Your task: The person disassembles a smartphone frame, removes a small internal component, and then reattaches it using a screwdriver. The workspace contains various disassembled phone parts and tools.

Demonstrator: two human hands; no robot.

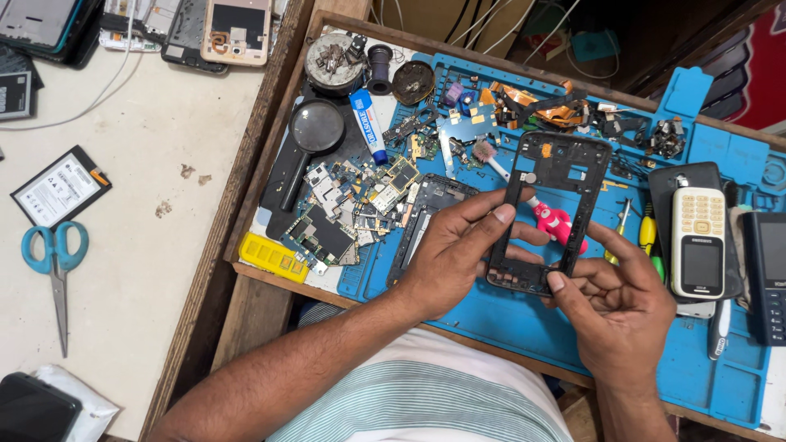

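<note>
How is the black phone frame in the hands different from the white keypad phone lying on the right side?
The black phone frame is an empty shell with open cut-outs; the white keypad phone is whole, with screen and keys. The frame is held above the blue mat by the left hand and the right hand; the keypad phone lies untouched. The frame is bigger. Both stand lengthwise in the view.

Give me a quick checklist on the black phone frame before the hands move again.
1. Left hand grips phone frame on its left edge: ok.
2. Right hand supports frame's lower corner: ok.
3. Frame lifted above blue mat: ok.
4. Frame empty of board and screen, pink brush visible through it: ok.
5. Cracks in frame: cannot tell.
6. Mat space below frame free of loose parts: ok.
</note>
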